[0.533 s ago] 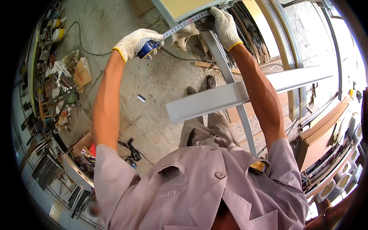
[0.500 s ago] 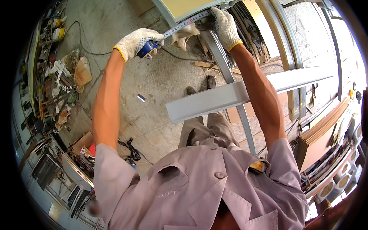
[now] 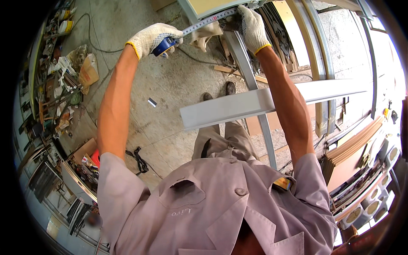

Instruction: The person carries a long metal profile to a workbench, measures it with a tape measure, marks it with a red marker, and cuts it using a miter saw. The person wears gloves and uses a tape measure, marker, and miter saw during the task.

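Note:
My left hand [image 3: 151,39], in a white knitted glove with a yellow cuff and blue dots, is closed around the blue case of a tape measure [image 3: 164,46]. Its pale blade [image 3: 208,21] runs out to the right, along the near edge of a yellow panel with a grey-green frame [image 3: 212,6]. At the blade's far end, my right hand [image 3: 253,30] wears a matching glove and pinches the tape by the frame's corner. The exact grip of its fingertips is partly hidden. Below the blade hangs a beige cloth [image 3: 205,35].
A light grey metal channel [image 3: 225,111] lies across in front of my legs, over a narrow metal bar [image 3: 244,59]. Long profiles [image 3: 316,51] and stacked boards [image 3: 355,146] stand to the right. Scrap and bags [image 3: 70,80] line the left, and a cable [image 3: 97,44] crosses the floor.
The whole view has shifted slightly, with the panel and hands a little further right in it. Both hands keep their hold and the blade stays stretched out.

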